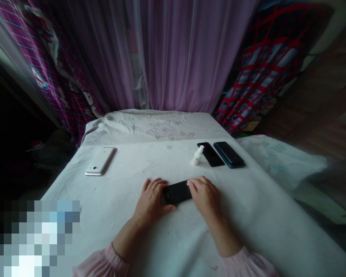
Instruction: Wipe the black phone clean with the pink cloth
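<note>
A black smartphone (177, 192) lies screen up on the white tablecloth, its long side slightly slanted. My left hand (152, 198) grips its left end, thumb along the near edge and fingers at the far edge. Over the right end, my right hand (206, 194) is closed, its fingertips pinched at the screen's corner. A tiny white spot shows at those fingertips; I cannot tell what it is. Just beyond my right hand stands a small white spray bottle (197, 157), upright.
Behind the bottle lie a black phone (210, 154) and a stack of dark phones (229, 154). White phones (100, 161) lie stacked at the left. Purple curtains (184, 57) hang beyond the table (127, 161). A white plastic bag (279, 157) is at the right. Blurred blocks cover the lower left.
</note>
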A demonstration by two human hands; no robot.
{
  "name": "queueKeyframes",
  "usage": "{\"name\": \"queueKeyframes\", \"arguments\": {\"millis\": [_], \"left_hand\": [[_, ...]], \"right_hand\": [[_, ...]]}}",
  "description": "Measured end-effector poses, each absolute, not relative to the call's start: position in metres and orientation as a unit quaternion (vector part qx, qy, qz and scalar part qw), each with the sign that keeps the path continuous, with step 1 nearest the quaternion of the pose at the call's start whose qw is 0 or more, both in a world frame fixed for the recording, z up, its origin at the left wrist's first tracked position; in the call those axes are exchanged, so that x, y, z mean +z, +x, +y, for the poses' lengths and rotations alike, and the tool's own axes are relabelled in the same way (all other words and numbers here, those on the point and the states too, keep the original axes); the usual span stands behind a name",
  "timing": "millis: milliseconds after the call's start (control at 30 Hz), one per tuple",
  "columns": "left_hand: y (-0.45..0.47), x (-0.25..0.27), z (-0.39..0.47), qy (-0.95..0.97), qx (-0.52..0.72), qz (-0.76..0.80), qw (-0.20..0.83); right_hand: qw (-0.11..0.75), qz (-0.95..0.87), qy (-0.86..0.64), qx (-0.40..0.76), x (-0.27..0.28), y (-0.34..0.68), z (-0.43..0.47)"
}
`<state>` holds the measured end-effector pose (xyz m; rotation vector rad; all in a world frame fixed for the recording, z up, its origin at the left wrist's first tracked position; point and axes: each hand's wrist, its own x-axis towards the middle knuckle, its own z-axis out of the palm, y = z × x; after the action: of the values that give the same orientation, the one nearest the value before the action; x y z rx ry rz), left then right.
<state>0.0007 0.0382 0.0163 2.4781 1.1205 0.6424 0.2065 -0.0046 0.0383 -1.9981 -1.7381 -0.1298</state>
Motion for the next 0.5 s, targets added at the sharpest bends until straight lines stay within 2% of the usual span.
{"name": "queueKeyframes", "arguments": {"millis": [233, 500], "left_hand": [[0.001, 0.017, 0.037, 0.874, 0.229, 0.393, 0.171], [0.002, 0.022, 0.036, 0.872, 0.226, 0.401, 0.164]], "right_hand": [[0.233, -0.646, -0.726, -0.045, 0.040, 0.196, -0.008], [0.238, -0.726, -0.644, 0.028, 0.045, 0.157, -0.014]]}}
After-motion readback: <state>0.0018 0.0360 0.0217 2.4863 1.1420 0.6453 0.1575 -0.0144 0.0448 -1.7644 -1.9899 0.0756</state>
